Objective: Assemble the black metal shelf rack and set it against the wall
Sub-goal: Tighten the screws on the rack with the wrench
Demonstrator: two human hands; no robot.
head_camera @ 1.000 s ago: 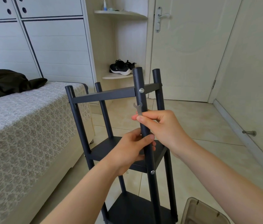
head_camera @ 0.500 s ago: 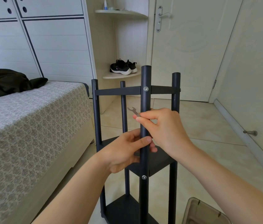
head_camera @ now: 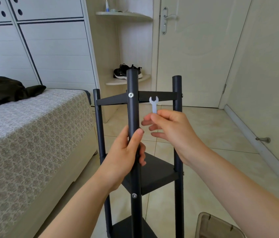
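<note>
We've swung the black metal shelf rack [head_camera: 159, 170] square-on: left hand [head_camera: 126, 152] grips its front post [head_camera: 132, 109], right hand [head_camera: 169, 129] came off, fingers pinching the small silver wrench [head_camera: 153, 103]. Likely bolt check.

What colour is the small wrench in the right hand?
The wrench is silvery white; head view shows it best.

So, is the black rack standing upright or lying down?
Upright. The rack has vertical posts; the left hand grips the front one.
</note>
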